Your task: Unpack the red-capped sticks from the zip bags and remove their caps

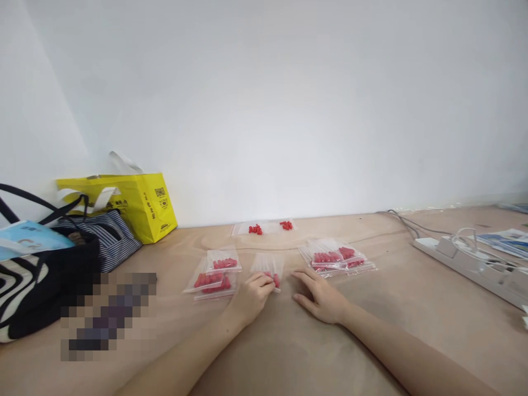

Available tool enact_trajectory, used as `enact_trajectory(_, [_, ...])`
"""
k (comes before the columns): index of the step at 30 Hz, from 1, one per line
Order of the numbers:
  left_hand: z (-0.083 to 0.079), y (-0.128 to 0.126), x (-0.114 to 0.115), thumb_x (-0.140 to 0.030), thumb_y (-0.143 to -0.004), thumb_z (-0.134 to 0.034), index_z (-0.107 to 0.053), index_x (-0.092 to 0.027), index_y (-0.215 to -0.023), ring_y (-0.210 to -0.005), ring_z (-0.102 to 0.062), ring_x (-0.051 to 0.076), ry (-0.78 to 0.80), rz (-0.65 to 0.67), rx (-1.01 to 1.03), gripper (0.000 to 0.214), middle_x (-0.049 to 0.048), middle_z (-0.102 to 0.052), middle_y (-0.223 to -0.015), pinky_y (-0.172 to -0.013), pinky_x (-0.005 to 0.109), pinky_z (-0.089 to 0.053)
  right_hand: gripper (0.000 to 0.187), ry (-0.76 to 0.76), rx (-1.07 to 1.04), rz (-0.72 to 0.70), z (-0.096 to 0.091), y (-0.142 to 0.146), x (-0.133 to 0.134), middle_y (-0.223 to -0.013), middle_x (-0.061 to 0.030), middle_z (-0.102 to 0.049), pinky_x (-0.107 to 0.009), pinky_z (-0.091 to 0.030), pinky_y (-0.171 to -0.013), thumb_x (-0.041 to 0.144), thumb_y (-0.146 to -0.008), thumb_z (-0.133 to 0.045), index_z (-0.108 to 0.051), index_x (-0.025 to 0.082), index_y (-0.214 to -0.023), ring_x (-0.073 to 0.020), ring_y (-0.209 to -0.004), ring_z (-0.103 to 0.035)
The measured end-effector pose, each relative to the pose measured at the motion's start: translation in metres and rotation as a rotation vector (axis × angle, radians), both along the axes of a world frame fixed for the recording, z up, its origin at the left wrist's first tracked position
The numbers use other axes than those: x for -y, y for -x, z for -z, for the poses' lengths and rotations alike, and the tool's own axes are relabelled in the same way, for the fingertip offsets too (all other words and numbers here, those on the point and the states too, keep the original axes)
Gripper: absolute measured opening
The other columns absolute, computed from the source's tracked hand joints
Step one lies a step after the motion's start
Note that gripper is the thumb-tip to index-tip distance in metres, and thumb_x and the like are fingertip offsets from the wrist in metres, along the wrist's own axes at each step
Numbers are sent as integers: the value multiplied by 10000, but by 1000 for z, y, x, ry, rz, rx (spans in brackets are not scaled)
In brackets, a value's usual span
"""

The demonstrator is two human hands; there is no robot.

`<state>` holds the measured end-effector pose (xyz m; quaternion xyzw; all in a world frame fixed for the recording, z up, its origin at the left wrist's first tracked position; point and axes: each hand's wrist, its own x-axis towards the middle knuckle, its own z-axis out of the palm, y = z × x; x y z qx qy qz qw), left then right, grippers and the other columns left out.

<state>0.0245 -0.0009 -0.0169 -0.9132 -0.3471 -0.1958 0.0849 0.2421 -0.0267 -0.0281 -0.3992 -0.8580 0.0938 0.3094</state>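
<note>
A small clear zip bag (266,263) with a few red pieces in its near end lies on the table in front of me. The fingers of my left hand (252,297) are curled together over its near left corner, hiding part of the contents. Just right of that bag, my right hand (324,298) rests with thumb and fingers apart, holding nothing. Several filled zip bags (209,286) with red pieces overlap beside my left hand. Another pile of filled bags (336,256) lies beyond my right hand.
Loose red pieces (255,229) lie on flat plastic bags near the wall. A yellow bag (152,206), a striped pouch (109,236) and a black bag (41,294) stand at left, near a pixelated patch. A white power strip (474,272) with cables lies at right.
</note>
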Motion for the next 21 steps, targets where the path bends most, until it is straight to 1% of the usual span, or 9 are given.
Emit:
enact_trajectory(3, [-2, 2, 10, -151, -868, -356, -647, -219, -893, -897, -545, 158, 5, 203, 95, 299, 31, -651, -873, -827, 311, -432, 457, -56, 24, -5, -1, 3, 0, -1189, -114, -466, -355, -390, -887, 258, -764, -516, -425, 183, -1205, -214, -1077, -450])
enact_trajectory(5, [-3, 4, 14, -136, -865, -339, -632, -237, -938, -946, -522, 159, 63, 240, 138, 319, 30, -631, -937, -851, 314, -419, 421, -108, 56, -27, -3, 9, -1, -1147, -101, -496, -343, -402, -852, 253, -762, -521, -461, 200, -1176, -209, -1034, -473])
enact_trajectory(7, [-4, 6, 16, -146, -839, -387, -591, -247, -1009, -976, -504, 173, 108, 134, 202, 284, 35, -593, -1003, -863, 338, -410, 341, -181, 107, -40, -5, 16, -3, -1055, -79, -546, -327, -413, -791, 240, -763, -519, -525, 221, -1103, -196, -941, -507])
enact_trajectory(9, [-2, 7, 16, -170, -781, -479, -538, -220, -1056, -963, -500, 203, 122, -80, 299, 285, 54, -560, -1003, -840, 379, -418, 258, -265, 160, -24, -5, 25, -5, -952, -62, -578, -312, -407, -730, 225, -771, -506, -578, 230, -1018, -182, -846, -524])
enact_trajectory(11, [1, 7, 15, -194, -712, -558, -500, -171, -1035, -926, -506, 222, 141, -282, 400, 329, 65, -538, -956, -793, 389, -437, 221, -330, 192, 4, -4, 34, -8, -875, -50, -590, -295, -395, -688, 226, -787, -487, -601, 232, -976, -168, -777, -529])
enact_trajectory(13, [3, 7, 14, -226, -676, -601, -485, -141, -963, -890, -512, 223, 168, -401, 474, 322, 65, -521, -912, -748, 368, -455, 218, -353, 192, 13, -3, 40, -10, -855, -41, -594, -270, -388, -661, 243, -808, -467, -602, 233, -979, -147, -732, -537])
enact_trajectory(16, [2, 8, 13, -266, -669, -618, -498, -149, -888, -860, -512, 219, 154, -445, 470, 276, 54, -504, -874, -719, 350, -455, 218, -356, 169, 6, -1, 47, -12, -868, -35, -602, -238, -381, -633, 251, -836, -432, -600, 231, -974, -121, -691, -545])
enact_trajectory(18, [-1, 10, 11, -237, -682, -606, -535, -176, -863, -872, -504, 224, 100, -401, 376, 204, 46, -511, -877, -745, 362, -436, 217, -351, 171, -9, -1, 50, -14, -852, -29, -609, -226, -377, -626, 216, -846, -409, -607, 223, -933, -115, -689, -548])
enact_trajectory(21, [-5, 16, 4, -152, -726, -544, -588, -209, -848, -925, -491, 227, 7, -287, 209, 141, 48, -546, -949, -793, 365, -402, 226, -314, 158, -14, 0, 50, -16, -810, -25, -611, -216, -376, -623, 165, -850, -380, -601, 200, -884, -117, -703, -551])
